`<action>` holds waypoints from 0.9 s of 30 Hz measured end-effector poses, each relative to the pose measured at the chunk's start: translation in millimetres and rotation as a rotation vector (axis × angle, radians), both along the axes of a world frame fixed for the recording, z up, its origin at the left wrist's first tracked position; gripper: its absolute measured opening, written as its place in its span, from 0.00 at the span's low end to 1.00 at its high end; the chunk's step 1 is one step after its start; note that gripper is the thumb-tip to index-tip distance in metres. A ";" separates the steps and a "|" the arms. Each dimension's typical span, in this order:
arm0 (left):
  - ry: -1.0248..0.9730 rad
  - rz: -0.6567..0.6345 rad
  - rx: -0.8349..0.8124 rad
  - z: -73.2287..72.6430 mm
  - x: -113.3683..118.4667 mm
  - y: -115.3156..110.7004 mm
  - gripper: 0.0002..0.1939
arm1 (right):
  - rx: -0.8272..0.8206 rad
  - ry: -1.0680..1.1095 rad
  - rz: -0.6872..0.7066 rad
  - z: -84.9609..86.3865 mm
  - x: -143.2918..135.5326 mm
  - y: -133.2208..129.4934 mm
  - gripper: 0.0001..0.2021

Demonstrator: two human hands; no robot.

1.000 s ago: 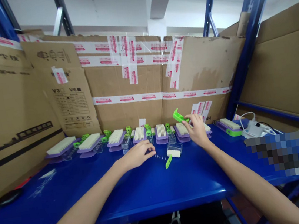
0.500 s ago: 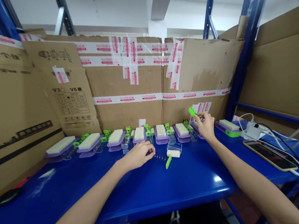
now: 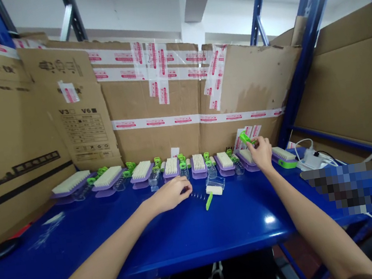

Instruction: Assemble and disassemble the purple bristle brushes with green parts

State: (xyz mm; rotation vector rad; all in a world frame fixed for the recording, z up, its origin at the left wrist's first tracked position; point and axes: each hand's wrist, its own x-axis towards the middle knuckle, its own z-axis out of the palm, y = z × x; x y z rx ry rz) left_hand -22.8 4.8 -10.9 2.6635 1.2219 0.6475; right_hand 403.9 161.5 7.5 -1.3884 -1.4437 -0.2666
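Observation:
My right hand (image 3: 261, 150), raised near the back right of the table, grips a bright green plastic part (image 3: 245, 137) in its fingertips. Below that hand is a purple brush (image 3: 246, 161) with cream bristles. My left hand (image 3: 172, 193) is over the middle of the table with its fingers curled together; what they pinch, if anything, is hidden. Just right of its fingertips lies a thin coil spring (image 3: 198, 196); whether they touch I cannot tell. Farther right are a cream block (image 3: 214, 190), a clear plastic piece (image 3: 217, 182) and a narrow green strip (image 3: 209, 201).
Several purple brushes (image 3: 141, 172) line the back of the blue table (image 3: 186, 237), with green and clear parts between them. Cardboard panels (image 3: 152, 98) stand behind. A white charger (image 3: 311, 160) with cables and a pixelated patch are at right. A black-and-red object (image 3: 3, 250) lies left.
My right hand has shifted slightly right with the green plastic part, which stays in its grip. The left hand stays almost still beside the spring. The view has moved a little.

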 end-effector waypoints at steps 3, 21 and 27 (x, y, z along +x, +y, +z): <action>0.006 0.001 0.012 -0.4 0.3 -0.6 0.15 | -0.073 -0.001 -0.042 -0.9 7.6 1.6 0.13; 0.028 -0.006 0.026 -1.2 1.7 -4.9 0.11 | -0.359 -0.132 -0.251 -3.5 37.5 1.9 0.16; 0.038 -0.006 0.013 -2.5 0.9 -3.5 0.11 | -0.406 -0.153 -0.252 -11.3 39.3 7.8 0.15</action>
